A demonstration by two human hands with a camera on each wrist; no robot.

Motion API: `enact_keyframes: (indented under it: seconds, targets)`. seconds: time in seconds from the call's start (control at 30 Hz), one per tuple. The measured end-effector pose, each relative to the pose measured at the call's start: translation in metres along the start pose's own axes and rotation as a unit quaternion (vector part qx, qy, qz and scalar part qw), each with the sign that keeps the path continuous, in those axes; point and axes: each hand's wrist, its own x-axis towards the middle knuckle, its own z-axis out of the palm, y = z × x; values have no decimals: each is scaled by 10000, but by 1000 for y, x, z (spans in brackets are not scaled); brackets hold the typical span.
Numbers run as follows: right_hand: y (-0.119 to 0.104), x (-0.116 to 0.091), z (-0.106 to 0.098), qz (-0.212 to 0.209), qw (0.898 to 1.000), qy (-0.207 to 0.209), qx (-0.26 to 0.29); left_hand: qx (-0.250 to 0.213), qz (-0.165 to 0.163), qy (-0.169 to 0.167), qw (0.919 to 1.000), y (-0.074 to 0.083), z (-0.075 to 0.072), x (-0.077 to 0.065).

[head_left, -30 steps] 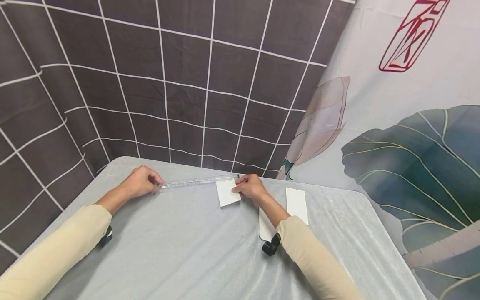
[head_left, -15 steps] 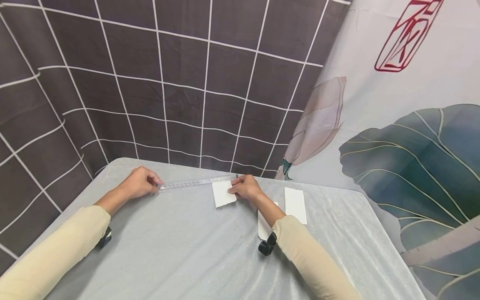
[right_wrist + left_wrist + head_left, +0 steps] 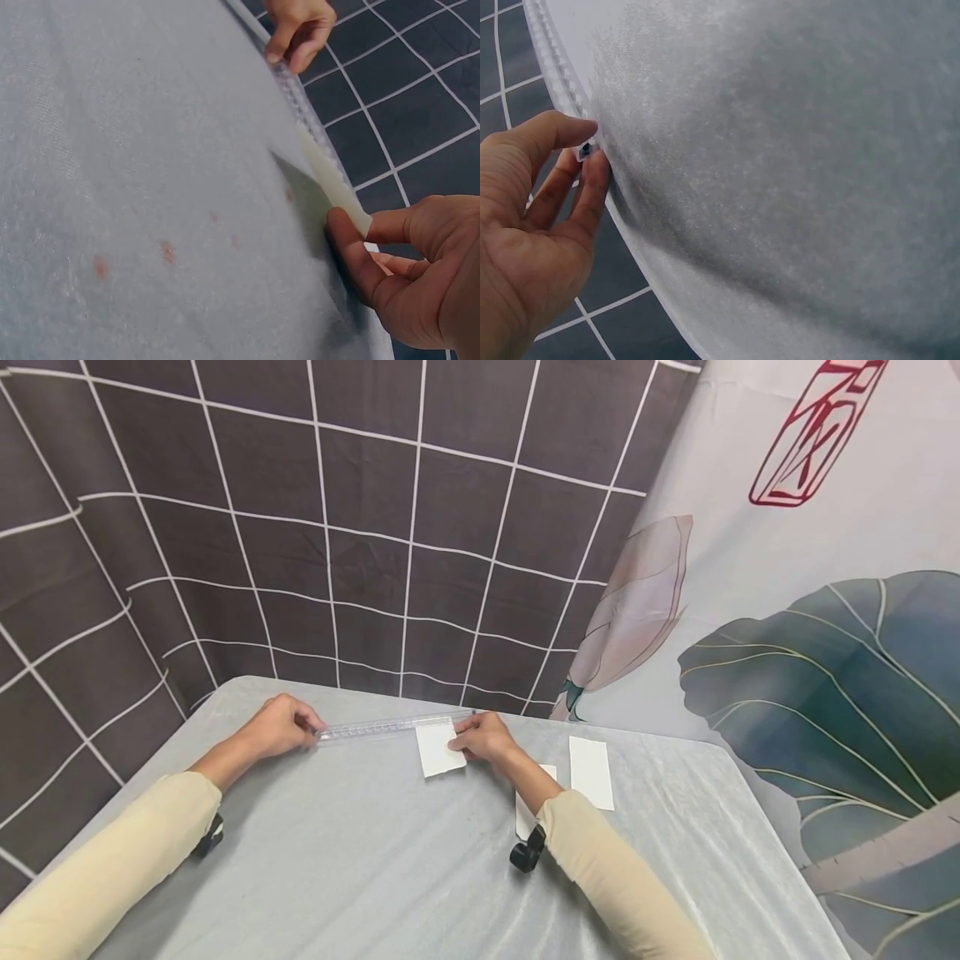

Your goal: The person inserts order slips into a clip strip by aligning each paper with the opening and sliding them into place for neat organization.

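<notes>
In the head view, my left hand pinches the left end of a long clear plastic strip near the table's far edge. Ridges or bumps run along the strip in the left wrist view, and a small dark spot shows at the pinched end. My right hand holds a small white card between thumb and fingers. The card's top edge lies at the strip, towards its right end. Seen from the right wrist, the card is tilted and casts a shadow; whether it touches the strip I cannot tell.
Two more white cards lie on the cloth-covered table: one card at the right, another card partly hidden under my right forearm. A dark gridded curtain hangs behind the table. A patterned white cloth hangs at the right.
My right hand has moved a little to the left along the strip, with the white card in its fingers. The left hand keeps its grip on the strip's end, hardly moving.
</notes>
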Motion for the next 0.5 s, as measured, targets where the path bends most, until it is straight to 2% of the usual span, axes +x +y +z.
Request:
enact_keyframes:
  seconds: [0.5]
  targets:
    - [-6,1,14,25,9995,-186,241,37,22,2,10000,-1,0,0]
